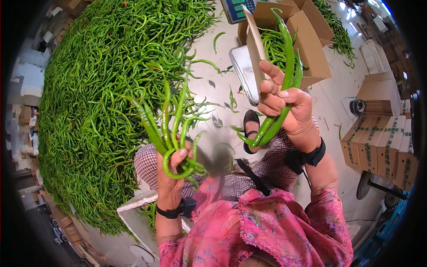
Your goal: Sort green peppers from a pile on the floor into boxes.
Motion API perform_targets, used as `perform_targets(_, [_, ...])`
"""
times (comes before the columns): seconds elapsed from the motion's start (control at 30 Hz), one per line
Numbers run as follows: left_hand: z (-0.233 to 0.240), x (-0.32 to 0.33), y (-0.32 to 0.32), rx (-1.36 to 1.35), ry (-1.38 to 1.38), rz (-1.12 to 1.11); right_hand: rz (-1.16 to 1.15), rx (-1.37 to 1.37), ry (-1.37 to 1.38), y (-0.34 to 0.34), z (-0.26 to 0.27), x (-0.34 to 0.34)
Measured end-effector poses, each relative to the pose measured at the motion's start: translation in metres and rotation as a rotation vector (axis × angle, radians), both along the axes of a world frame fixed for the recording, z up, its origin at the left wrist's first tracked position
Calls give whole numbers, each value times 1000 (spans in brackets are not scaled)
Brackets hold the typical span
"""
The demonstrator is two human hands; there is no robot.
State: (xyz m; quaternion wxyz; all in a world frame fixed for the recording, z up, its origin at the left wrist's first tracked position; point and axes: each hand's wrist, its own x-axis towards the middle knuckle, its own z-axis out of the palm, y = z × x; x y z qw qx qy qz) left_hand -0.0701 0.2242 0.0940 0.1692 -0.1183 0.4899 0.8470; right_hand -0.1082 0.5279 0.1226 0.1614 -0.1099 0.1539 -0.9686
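My left hand (176,160) is closed around a bunch of long green chili peppers (168,133), their ends fanning upward and one curling over the thumb. In my right hand (283,103) are a few long green peppers (289,63), gripped near their middle and pointing up and down past the fingers. Behind that hand stands an open cardboard box (308,46) with green peppers (275,46) inside. The box rests on a metal scale platform (245,70). A huge heap of green peppers (110,93) spreads across the floor on my left.
A scale display (238,10) with green screens stands behind the box. A white foam box (138,223) holding some peppers is by my left forearm. Printed cartons (377,143) sit on a wheeled cart at right, near a tape roll (357,106). Loose peppers and leaves litter the floor (213,93).
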Motion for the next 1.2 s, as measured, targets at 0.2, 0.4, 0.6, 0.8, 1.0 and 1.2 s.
perform_targets(0.2, [-8, 10, 16, 73, 19, -62, 27, -99, 96, -13, 2, 9])
perform_targets(0.4, [-4, 16, 29, 105, -32, -102, -69, -121, -77, -34, 5, 3])
perform_targets(0.6, [-7, 21, 29, 104, -10, -86, -121, -177, -236, -39, 7, 2])
perform_targets(0.8, [-10, 23, 29, 106, -11, -65, -51, -249, -208, -36, -5, 1])
perform_targets(1.0, [-9, 23, 18, 96, -15, -7, 19, -114, -237, -37, -36, 10])
perform_targets(1.2, [-7, 16, 7, 35, 25, 32, 280, 1321, 137, -29, -93, 58])
